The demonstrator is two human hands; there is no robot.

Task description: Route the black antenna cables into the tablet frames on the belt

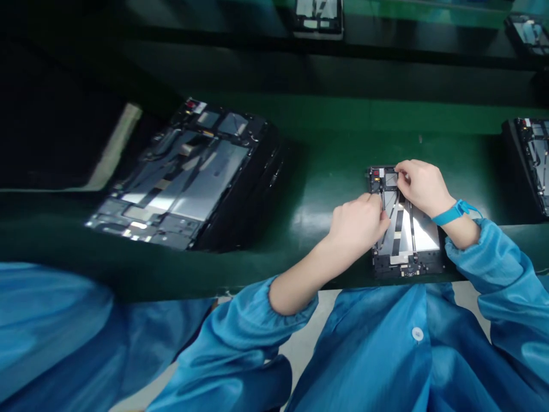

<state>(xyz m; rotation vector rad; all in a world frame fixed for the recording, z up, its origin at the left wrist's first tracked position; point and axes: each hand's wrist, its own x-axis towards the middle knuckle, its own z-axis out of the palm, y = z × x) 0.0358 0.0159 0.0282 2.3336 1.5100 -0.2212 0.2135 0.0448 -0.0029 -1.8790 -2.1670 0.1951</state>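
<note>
An opened tablet-like device (pixel 422 229) lies flat on the green bench, its silvery inside, dark ribbon cables and circuit parts facing up. My left hand (pixel 355 223) is closed at the device's left edge, thumb and fingers pressed together; whatever it pinches is hidden. At the upper part of the device, my right hand (pixel 422 186) has thumb and forefinger brought together over the inner parts. Anything between those fingertips is too small to make out. A blue wrist strap (pixel 454 213) circles my right wrist.
A stack of similar opened devices (pixel 201 177) stands to the left, and another stack (pixel 534 166) at the right edge. More such units (pixel 318 16) sit on the raised shelf behind. A person's blue sleeve (pixel 51 332) is at the lower left.
</note>
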